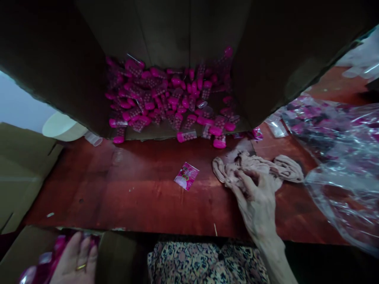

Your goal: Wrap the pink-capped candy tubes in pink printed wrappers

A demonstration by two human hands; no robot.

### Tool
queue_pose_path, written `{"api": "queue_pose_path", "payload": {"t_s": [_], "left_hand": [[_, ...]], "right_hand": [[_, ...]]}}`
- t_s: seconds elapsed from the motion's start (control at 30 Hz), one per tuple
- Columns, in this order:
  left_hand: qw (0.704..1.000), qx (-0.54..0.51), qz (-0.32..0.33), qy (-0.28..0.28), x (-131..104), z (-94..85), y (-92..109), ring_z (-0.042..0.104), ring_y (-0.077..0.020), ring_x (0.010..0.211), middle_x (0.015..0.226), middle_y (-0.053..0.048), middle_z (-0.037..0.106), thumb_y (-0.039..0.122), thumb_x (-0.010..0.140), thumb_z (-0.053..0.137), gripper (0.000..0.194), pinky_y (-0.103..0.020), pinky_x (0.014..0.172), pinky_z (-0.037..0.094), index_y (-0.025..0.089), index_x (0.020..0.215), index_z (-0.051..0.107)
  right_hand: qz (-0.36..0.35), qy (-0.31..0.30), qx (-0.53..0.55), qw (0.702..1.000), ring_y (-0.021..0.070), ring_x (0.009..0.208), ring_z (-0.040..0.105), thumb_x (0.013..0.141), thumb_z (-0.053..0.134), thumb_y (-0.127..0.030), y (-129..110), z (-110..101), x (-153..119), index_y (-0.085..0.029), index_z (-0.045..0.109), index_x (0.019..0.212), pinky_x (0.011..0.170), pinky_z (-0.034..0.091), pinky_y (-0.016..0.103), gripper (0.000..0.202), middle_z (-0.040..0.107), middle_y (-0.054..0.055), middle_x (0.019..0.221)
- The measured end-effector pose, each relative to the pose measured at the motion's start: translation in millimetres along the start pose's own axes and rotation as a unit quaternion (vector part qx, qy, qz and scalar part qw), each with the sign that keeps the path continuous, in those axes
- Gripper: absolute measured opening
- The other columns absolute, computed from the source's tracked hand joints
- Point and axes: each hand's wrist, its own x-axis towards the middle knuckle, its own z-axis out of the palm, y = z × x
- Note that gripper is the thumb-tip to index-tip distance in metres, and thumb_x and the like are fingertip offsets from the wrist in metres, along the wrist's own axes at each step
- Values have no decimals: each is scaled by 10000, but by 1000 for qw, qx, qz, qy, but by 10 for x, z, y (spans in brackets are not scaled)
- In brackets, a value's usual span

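Observation:
At the lower left, my left hand [77, 258] wears a gold ring. Its fingers are stretched out over pink packages [55, 252] in a cardboard box below the table edge. My right hand [257, 197] is on a crumpled beige cloth [266, 167] on the red table [142, 197], with fingers closed on its folds. A small pink sachet [186, 176] lies on the table, left of the cloth. Many clear tubes with pink caps and small balls [166, 98] are heaped in a large cardboard box [166, 31] lying open toward me.
Clear plastic bags with pink pieces [334, 130] cover the right side. A pale bowl [63, 127] and a clear cup [93, 138] are at the left of the big box. Another cardboard box [23, 165] stands at the left edge. A few tubes reach the big box's near edge.

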Motion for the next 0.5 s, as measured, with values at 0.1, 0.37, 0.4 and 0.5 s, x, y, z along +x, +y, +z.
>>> {"api": "queue_pose_path", "payload": {"t_s": [0.1, 0.37, 0.4, 0.5], "left_hand": [[993, -43, -76, -76, -369, 582, 73, 625, -191, 709, 767, -22, 702, 532, 623, 620, 410, -292, 609, 518, 237, 903, 666], [792, 224, 229, -519, -1537, 2480, 17, 567, -218, 985, 1146, -116, 571, 121, 778, 484, 352, -349, 838, 459, 178, 1118, 555], [771, 248, 289, -509, -1576, 2581, -51, 540, -228, 1037, 1137, -123, 562, 102, 804, 420, 317, -355, 854, 444, 170, 1078, 563], [725, 276, 391, -495, -1551, 2706, -227, 547, -219, 975, 1020, -118, 570, 102, 846, 319, 278, -341, 805, 447, 174, 958, 563]], "right_hand": [[-11, -4, 13, 1000, 238, 812, 501, 899, 437, -304, 59, 55, -20, -139, 637, 869, 745, 439, 396, 262, 576, 100, 810], [1, -35, 65, 997, 203, 741, 506, 930, 369, -267, 91, -41, -16, -161, 597, 794, 695, 419, 347, 286, 586, 64, 747], [1, -35, 75, 997, 198, 740, 515, 929, 374, -266, 115, -51, -20, -162, 604, 809, 687, 424, 336, 280, 590, 62, 753], [9, -6, 90, 996, 185, 722, 547, 911, 432, -284, 182, -36, -23, -159, 623, 813, 669, 441, 308, 248, 611, 54, 737]]}}
